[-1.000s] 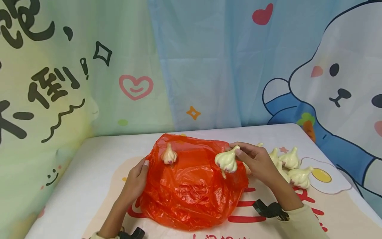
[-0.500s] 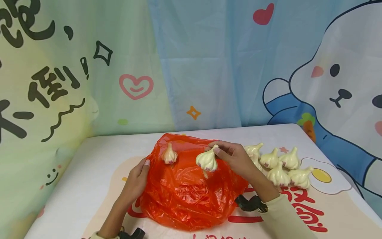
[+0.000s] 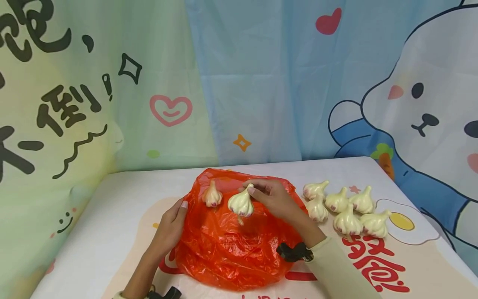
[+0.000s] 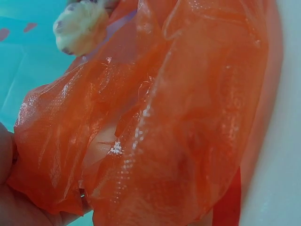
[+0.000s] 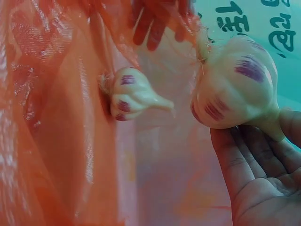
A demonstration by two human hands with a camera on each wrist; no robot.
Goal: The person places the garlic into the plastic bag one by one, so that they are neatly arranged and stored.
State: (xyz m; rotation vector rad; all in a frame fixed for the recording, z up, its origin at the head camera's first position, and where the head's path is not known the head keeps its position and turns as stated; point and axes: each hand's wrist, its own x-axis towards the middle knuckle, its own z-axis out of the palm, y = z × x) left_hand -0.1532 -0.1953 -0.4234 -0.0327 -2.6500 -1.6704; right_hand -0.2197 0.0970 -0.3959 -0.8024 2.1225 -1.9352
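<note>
Orange-red thin plastic makes up the bag (image 3: 233, 265) that spreads across the middle of the tabletop (image 3: 128, 189), from near its far edge towards its near edge. The left hand (image 3: 169, 227) pinches the bag's left side, thumb in front, a light grip closed on the film alone. The right hand (image 3: 275, 200) has its grip closed on the stalk of a garlic bulb (image 3: 240, 204), thumb against fingers, so the bulb hangs over the bag with its root tuft downward. A second garlic bulb (image 3: 212, 195) lies just left of it, against the bag's far layer. Six more garlic bulbs (image 3: 348, 221) sit clustered towards the tabletop's far right corner, well apart from the left hand.

The stalk pinch looks like the weak point: the bulb's surface seems smooth, and its weight sits below the fingertips, so a loose grip could let it swing or drop. The wiry roots might catch on the film and tug it. Should the left pinch slacken, the limp plastic could fold over, and the second bulb might roll off it.
</note>
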